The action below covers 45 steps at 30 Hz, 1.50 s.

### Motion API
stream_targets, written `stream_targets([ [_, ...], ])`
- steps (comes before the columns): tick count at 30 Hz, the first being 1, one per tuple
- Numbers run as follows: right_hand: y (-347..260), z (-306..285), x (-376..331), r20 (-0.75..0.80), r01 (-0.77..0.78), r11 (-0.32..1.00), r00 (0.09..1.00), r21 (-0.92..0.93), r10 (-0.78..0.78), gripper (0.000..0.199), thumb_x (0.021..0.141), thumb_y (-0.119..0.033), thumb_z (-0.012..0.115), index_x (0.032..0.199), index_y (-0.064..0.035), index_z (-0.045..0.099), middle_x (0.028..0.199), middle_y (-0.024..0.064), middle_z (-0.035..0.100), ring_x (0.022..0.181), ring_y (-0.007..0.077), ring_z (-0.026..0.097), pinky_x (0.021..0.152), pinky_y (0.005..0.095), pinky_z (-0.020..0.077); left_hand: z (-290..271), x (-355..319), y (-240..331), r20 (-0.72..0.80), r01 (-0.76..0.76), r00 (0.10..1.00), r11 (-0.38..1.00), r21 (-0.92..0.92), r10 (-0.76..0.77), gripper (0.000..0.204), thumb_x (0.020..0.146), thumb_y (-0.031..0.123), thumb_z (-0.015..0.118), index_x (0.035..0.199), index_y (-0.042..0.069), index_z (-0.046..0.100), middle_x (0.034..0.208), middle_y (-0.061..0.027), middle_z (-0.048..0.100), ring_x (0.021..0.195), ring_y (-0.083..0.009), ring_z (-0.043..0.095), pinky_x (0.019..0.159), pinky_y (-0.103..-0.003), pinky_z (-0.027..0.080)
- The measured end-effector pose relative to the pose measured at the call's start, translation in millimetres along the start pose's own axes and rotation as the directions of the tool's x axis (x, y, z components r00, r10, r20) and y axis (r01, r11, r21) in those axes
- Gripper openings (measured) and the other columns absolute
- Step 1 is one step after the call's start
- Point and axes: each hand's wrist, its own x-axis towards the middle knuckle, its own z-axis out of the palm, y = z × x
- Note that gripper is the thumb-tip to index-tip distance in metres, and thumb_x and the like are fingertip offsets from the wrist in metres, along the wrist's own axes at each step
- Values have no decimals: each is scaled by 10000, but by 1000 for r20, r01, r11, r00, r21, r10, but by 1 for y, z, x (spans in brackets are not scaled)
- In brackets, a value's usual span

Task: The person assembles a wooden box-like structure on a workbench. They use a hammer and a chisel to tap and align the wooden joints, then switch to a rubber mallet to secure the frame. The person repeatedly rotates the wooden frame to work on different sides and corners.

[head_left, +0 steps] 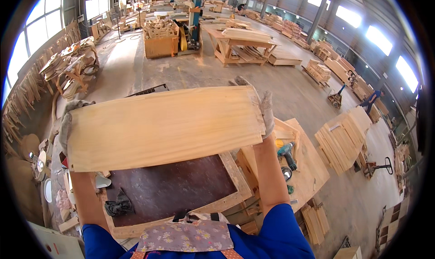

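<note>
A wide, pale wooden board (165,127) is held up in front of me, tilted slightly with its right end higher. My left hand (66,127), in a grey work glove, grips its left end. Around the right end is my right hand (267,114), also gloved, with fingertips showing past the far edge. Beneath the board lies a worktable with a dark top (176,186) and a wooden frame around it. A dark striped cloth (119,203) and a white cup-like piece (103,181) rest at its left side.
Right of the worktable, a plywood surface (312,177) carries a teal cordless drill (287,155). Stacked panels (344,139) stand farther right, near a pallet jack (378,167). Ahead are a wooden workbench (240,44) and a bin of offcuts (161,41). Another person (372,99) is at far right.
</note>
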Motion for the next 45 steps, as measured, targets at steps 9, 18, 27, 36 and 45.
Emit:
stream_targets([
  [9, -7, -16, 8, 78, 14, 997, 997, -78, -8, 589, 929, -530, 385, 1119, -3, 567, 1095, 115, 603, 1007, 219, 554, 884, 333, 438, -4, -18, 9, -33, -41, 999, 996, 73, 43, 253, 933, 310, 506, 1000, 75, 570, 892, -66, 609, 815, -164, 590, 690, -304, 503],
  [18, -10, -20, 12, 39, 168, 962, 986, -215, -163, 426, 943, -396, 455, 979, 1, 606, 966, 122, 637, 901, 215, 595, 807, 326, 472, 3, -27, 10, -44, -47, 998, 993, 109, 52, 245, 932, 304, 510, 993, 74, 569, 891, -66, 607, 812, -163, 588, 694, -303, 499],
  [27, 9, -19, 22, -53, 200, 870, 967, -450, -249, 278, 950, -280, 476, 948, -40, 615, 920, 97, 647, 891, 220, 607, 843, 362, 468, 8, -33, 18, -91, -83, 990, 971, 223, 106, 237, 931, 297, 514, 986, 73, 568, 889, -66, 606, 810, -162, 586, 698, -302, 496],
  [36, -15, -28, 15, 120, 102, 995, 988, -18, -99, 276, 962, -270, 441, 995, -79, 636, 962, 105, 665, 953, 274, 619, 948, 462, 438, 74, -21, 21, -82, -27, 996, 994, -101, 19, 172, 918, 239, 534, 943, 71, 564, 866, -65, 597, 791, -155, 569, 715, -296, 473],
  [45, -11, -14, 11, 202, 91, 996, 976, -18, -85, 277, 946, -275, 486, 1023, -56, 637, 1012, 101, 658, 955, 229, 615, 903, 376, 471, 76, -26, 32, -191, -82, 976, 988, 133, 106, 184, 932, 223, 510, 998, 64, 574, 885, -72, 604, 818, -170, 573, 755, -306, 468],
])
